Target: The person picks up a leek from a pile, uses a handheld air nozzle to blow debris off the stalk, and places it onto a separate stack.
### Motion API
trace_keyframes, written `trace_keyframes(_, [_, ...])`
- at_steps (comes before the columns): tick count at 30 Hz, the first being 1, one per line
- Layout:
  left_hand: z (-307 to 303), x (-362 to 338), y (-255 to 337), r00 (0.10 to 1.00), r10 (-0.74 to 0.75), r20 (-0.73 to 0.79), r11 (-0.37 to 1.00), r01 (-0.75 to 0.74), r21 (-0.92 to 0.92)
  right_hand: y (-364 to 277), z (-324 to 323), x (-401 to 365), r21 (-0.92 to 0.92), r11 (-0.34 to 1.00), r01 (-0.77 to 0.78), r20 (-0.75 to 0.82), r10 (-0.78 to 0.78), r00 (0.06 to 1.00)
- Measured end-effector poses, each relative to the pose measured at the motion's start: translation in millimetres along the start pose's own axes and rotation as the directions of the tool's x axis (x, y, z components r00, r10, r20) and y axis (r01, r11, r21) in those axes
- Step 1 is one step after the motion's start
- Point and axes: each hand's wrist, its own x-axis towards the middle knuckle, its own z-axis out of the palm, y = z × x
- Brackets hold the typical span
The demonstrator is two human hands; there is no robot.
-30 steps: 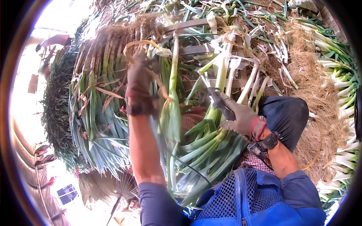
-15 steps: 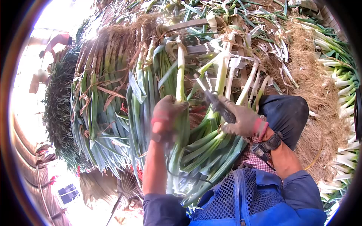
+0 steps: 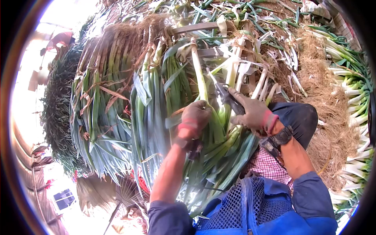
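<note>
My gloved left hand (image 3: 194,117) is closed around the green part of a leek (image 3: 199,74), whose pale root end points up and slightly left. Gripped in my gloved right hand (image 3: 252,113) is a dark tool (image 3: 229,97) with a thin pale nozzle, its tip close to the leek's stem. Trimmed leeks (image 3: 234,64) with white stems lie just beyond the tool. Under both hands spread long green leaves (image 3: 219,150). Untrimmed leeks (image 3: 113,78) with brown roots are stacked left of my left hand.
Cut roots (image 3: 321,105) form a pile to the right, beside a long row of white-stemmed leeks (image 3: 354,103). Leaf scraps (image 3: 290,56) litter the ground ahead. A wooden slat (image 3: 196,27) lies beyond the leeks. My bent knee (image 3: 297,117) is beside my right hand.
My left hand has moved right with the leek, closer to my right hand. The leek now leans, its root end to the left. My right hand and the tool have barely moved.
</note>
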Motion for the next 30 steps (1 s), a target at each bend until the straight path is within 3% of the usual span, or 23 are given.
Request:
trace_keyframes(2, [2.6, 2.3, -4.9, 0.999, -0.031, -0.027, 1.000, 0.031, -0.005, 10.9, 6.6, 19.8, -0.077, 0.996, 0.042, -0.070, -0.047, 0.996])
trace_keyframes(4, [7.4, 0.0, -16.4, 0.954, 0.184, -0.238, 0.959, -0.122, 0.256, 9.2, 5.2, 34.5, -0.084, 0.993, 0.082, 0.009, -0.081, 0.997])
trace_keyframes(5, [3.7, -2.0, -11.7, 0.955, 0.180, -0.237, 0.961, -0.119, 0.250, -7.3, -7.4, 40.0, -0.089, 0.996, -0.007, 0.072, 0.013, 0.997])
trace_keyframes(8, [-5.7, -0.7, -9.7, 0.973, 0.058, -0.225, 0.973, -0.005, 0.231, -8.9, -14.2, 70.6, -0.105, 0.993, -0.045, -0.006, 0.044, 0.999])
trace_keyframes(11, [-5.4, 6.7, -23.5, 0.983, -0.001, -0.183, 0.981, 0.037, 0.192, -5.0, -10.3, 103.0, -0.114, 0.992, 0.058, -0.062, -0.065, 0.996])
trace_keyframes(13, [-6.2, 9.5, -24.9, 0.991, -0.127, -0.048, 0.990, 0.123, -0.069, -14.5, -17.0, 119.5, -0.120, 0.993, 0.011, -0.025, -0.014, 1.000])
trace_keyframes(15, [-7.5, 8.2, -26.0, 0.991, -0.124, -0.054, 0.991, 0.121, -0.064, -9.5, -15.8, 137.3, -0.071, 0.997, -0.043, -0.037, 0.041, 0.999])
trace_keyframes(17, [-5.1, 9.5, -32.0, 0.991, -0.119, -0.066, 0.991, 0.115, -0.061, -7.1, -14.4, 139.1, -0.113, 0.994, -0.003, -0.056, -0.003, 0.998])
trace_keyframes(21, [-4.9, 6.2, -28.7, 0.987, -0.146, -0.067, 0.983, 0.137, -0.125, -6.4, -9.6, 108.3, -0.111, 0.993, -0.040, -0.077, 0.032, 0.997])
trace_keyframes(22, [-6.0, 6.0, -23.5, 0.985, -0.158, -0.070, 0.977, 0.146, -0.157, 3.7, -0.1, 97.8, -0.114, 0.993, 0.017, -0.118, -0.030, 0.993])
trace_keyframes(23, [-4.2, 9.0, -28.4, 0.985, -0.159, -0.068, 0.976, 0.147, -0.161, -4.2, -4.8, 80.1, -0.085, 0.996, -0.036, -0.033, 0.033, 0.999])
trace_keyframes(24, [-4.5, 11.2, -34.8, 0.991, -0.133, 0.010, 0.951, 0.131, -0.281, -13.5, -9.2, 61.3, -0.059, 0.994, -0.092, 0.056, 0.096, 0.994])
trace_keyframes(25, [-5.1, 12.7, -40.0, 0.992, -0.096, 0.083, 0.910, 0.121, -0.396, 8.3, 5.3, 52.9, -0.014, 1.000, 0.018, -0.030, -0.018, 0.999])
trace_keyframes(26, [-8.2, 11.8, -38.6, 0.992, -0.095, 0.087, 0.909, 0.122, -0.398, 10.6, 13.3, 36.5, 0.009, 0.996, 0.091, -0.114, -0.090, 0.989])
trace_keyframes(29, [-16.2, 3.2, -28.5, 0.991, -0.114, 0.077, 0.892, 0.136, -0.432, 5.5, 13.7, -14.9, 0.062, 0.998, 0.022, -0.018, -0.021, 1.000])
trace_keyframes(30, [-18.1, -1.2, -23.2, 0.991, -0.112, 0.076, 0.892, 0.134, -0.432, 1.1, 8.4, -31.3, 0.032, 0.996, -0.081, 0.072, 0.079, 0.994])
